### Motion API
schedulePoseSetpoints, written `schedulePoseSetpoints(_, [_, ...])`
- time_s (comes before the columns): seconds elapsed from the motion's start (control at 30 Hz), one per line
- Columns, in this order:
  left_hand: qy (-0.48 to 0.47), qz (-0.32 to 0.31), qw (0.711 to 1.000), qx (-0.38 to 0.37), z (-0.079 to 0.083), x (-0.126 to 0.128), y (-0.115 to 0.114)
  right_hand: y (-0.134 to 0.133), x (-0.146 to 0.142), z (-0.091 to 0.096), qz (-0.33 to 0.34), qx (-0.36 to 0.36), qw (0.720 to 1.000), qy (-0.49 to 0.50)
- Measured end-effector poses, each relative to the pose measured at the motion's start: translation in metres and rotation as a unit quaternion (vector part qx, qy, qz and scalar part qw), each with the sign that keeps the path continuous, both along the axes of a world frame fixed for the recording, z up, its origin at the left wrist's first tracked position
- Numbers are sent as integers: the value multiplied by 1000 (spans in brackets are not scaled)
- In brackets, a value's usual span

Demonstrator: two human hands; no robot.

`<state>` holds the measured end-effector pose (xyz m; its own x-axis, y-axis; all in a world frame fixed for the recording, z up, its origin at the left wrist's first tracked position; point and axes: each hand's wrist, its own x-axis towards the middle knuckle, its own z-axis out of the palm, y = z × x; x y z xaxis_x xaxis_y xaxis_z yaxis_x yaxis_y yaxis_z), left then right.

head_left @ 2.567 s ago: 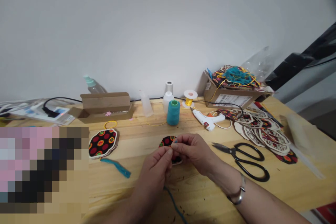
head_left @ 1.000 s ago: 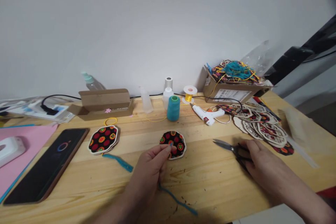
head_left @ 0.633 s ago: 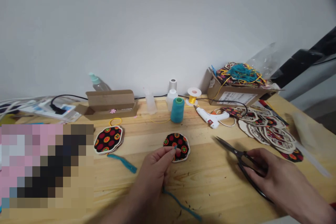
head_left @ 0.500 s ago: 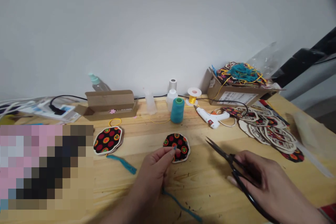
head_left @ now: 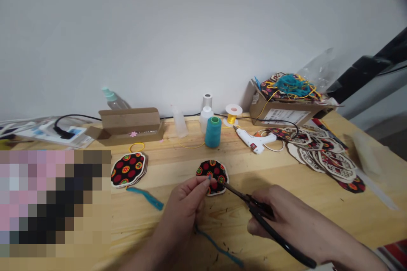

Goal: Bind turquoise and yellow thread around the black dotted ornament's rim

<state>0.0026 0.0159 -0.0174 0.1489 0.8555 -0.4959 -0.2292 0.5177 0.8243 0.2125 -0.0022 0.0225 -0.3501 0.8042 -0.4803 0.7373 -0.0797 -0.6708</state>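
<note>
My left hand (head_left: 190, 201) pinches teal thread (head_left: 218, 247), its tip poking up between thumb and forefinger and a long tail trailing onto the table below. Behind those fingertips lies a black patterned fabric piece (head_left: 212, 166) with a pale scalloped edge. My right hand (head_left: 276, 216) grips black-handled scissors (head_left: 248, 199), whose blade tips are beside the left fingertips, over the fabric piece. Whether the blades touch the thread I cannot tell. To the left sits a stack of similar patterned pieces (head_left: 129, 169) with a yellow loop and a teal tassel (head_left: 148, 198).
Behind the hands stand a teal thread cone (head_left: 213, 133), a white bottle (head_left: 206, 117), a yellow cord spool (head_left: 233, 114) and a glue gun (head_left: 256, 139). At right are overlapping patterned pieces (head_left: 333, 163) and a filled carton (head_left: 282, 112). An open cardboard box (head_left: 132, 125) stands back left.
My right hand has brought the scissors leftward, so their tips are now beside my left fingertips. The blades look more closed. My left hand keeps its pinch on the thread.
</note>
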Motion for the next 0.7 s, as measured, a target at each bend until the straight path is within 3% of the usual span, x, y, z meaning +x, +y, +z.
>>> schedulePoseSetpoints(0.3, [18,-22,1000,6,0,-1,-1,12,-13,-11,21,-14,996,82])
schedulePoseSetpoints(0.7, [19,-29,999,7,-2,-1,-1,14,-17,-12,24,-39,994,104])
